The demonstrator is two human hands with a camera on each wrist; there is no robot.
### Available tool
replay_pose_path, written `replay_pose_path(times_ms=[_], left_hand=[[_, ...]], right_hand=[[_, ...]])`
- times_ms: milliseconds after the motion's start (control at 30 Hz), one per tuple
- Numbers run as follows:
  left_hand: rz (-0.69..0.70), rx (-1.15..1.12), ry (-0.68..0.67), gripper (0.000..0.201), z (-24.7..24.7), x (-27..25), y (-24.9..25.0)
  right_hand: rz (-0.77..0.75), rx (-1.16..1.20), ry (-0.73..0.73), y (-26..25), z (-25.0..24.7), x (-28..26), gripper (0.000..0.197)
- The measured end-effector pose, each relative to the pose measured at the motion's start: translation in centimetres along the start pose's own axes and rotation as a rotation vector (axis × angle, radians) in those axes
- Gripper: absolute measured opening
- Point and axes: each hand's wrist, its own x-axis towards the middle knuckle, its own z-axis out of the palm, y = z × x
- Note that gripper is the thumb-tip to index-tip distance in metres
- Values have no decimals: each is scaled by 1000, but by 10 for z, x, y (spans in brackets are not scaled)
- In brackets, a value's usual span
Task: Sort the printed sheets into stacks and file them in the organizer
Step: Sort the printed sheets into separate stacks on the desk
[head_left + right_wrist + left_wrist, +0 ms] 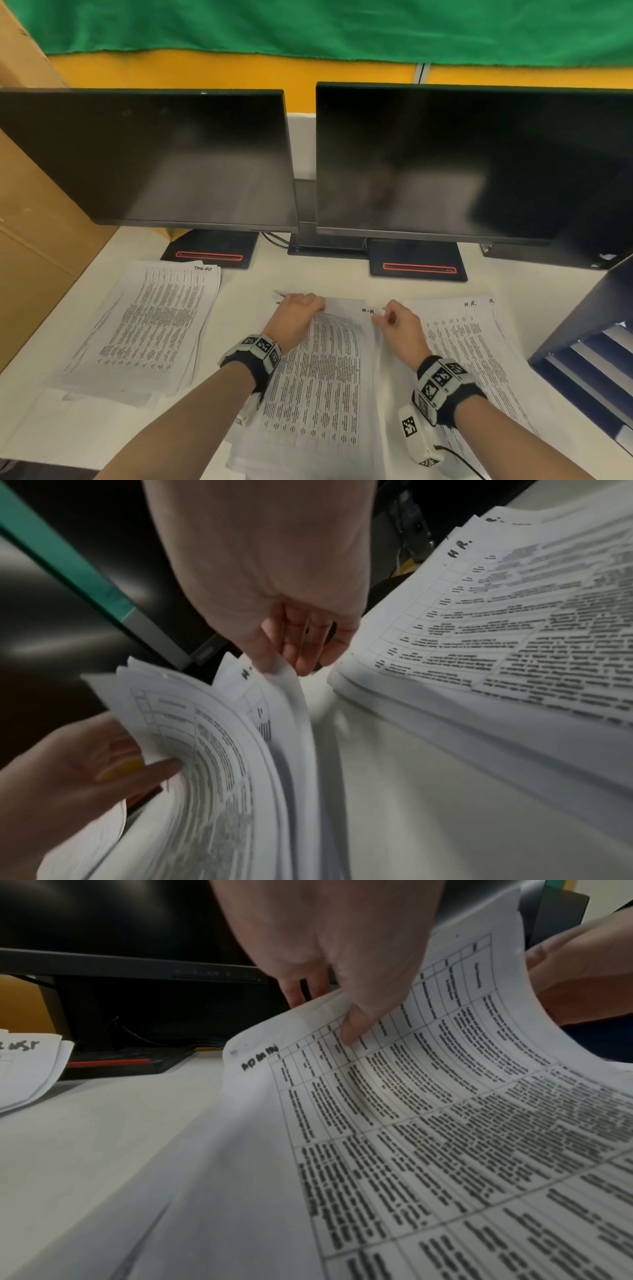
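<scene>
Left pile point(147, 329) sits under the left monitor point(147, 157), untouched. Your left hand point(296, 318) grips the lifted far edges of the middle pile point(318, 387), thumb on top, the top sheet marked "ADMIN". Your right hand point(399, 325) pinches one corner marked "H.R". Peel only that sheet; keep the left-hand clamp firm so the fan doesn't slip. Drop it square on the HR stack point(476, 342) just to the right. Organizer point(582, 349) at the far right: nothing filed from here yet.
</scene>
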Motion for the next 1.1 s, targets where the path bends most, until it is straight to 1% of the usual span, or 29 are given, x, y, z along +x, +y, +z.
replay_pose_path(times_ms=[67, 200, 267, 367, 467, 500, 533, 567, 633, 667, 700, 767, 833, 867, 933, 1000, 1100], left_hand=[[21, 41, -15, 22, 1, 0, -1], [21, 52, -13, 23, 4, 0, -1], [25, 56, -21, 23, 4, 2, -1], [16, 53, -26, 23, 5, 5, -2], [12, 44, -11, 19, 5, 8, -2], [9, 45, -10, 18, 5, 8, -2], [5, 49, -11, 17, 5, 8, -2], [3, 54, -12, 18, 6, 8, -3], [0, 66, -21, 23, 7, 7, -4], [3, 81, -28, 25, 8, 7, -4], [6, 95, -37, 27, 8, 7, -4], [8, 105, -57, 29, 7, 7, -3], [2, 108, -76, 29, 7, 8, -4], [0, 111, -79, 29, 7, 8, -5], [6, 105, -71, 27, 7, 8, -6], [18, 104, -56, 26, 7, 7, -5], [44, 118, -45, 32, 7, 5, -3]], right_hand=[[-42, -26, 9, 0, 0, -5, 25], [-170, -130, 33, -7, -4, -12, 15], [-209, -171, 45, -11, -7, -16, 10], [-231, -155, 66, -18, -9, -21, 13], [-129, 96, 108, -19, -4, -24, 14], [-72, 178, 77, -17, -1, -26, 18], [3, 228, 5, -12, 2, -27, 23], [85, 247, -86, -3, 7, -27, 28], [223, 179, -239, 12, 13, -28, 38], [270, 141, -271, 19, 15, -26, 44], [309, 124, -268, 24, 15, -24, 49], [383, 131, -191, 26, 6, -14, 51], [429, 103, -97, 23, -16, -2, 43], [452, 72, -59, 22, -32, 4, 45], [492, -28, 13, 27, -71, 15, 47], [526, -149, 79, 39, -109, 23, 44], [616, -282, 137, 53, -148, 26, 41]])
